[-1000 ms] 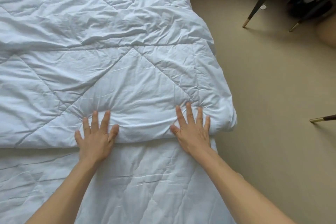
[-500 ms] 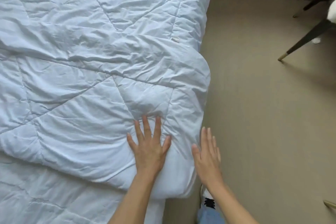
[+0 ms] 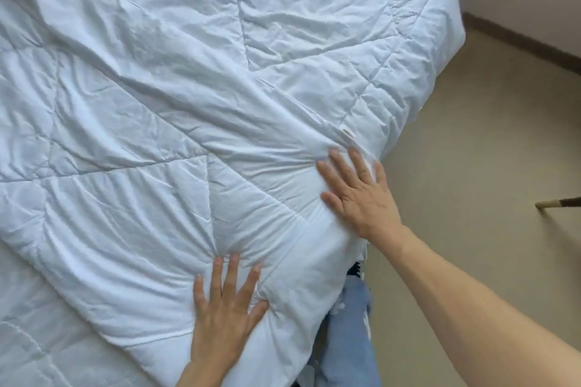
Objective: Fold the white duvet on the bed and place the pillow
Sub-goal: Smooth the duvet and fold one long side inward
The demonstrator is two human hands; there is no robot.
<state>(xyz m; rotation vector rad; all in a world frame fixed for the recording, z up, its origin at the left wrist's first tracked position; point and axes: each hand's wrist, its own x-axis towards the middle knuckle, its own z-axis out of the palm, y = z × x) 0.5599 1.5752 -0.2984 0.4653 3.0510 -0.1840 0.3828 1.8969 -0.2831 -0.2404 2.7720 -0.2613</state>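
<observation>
Pressing both flat, spread hands, left hand (image 3: 224, 308) and right hand (image 3: 358, 195), on the folded white duvet (image 3: 188, 135) at the bed's right edge; unsupported corner could slump floorward.

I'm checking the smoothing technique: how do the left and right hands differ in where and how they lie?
The left hand lies near the duvet's near fold edge, fingers pointing up the bed; the right hand lies farther up at the side edge, angled inward. Both press flat with spread fingers.
</observation>
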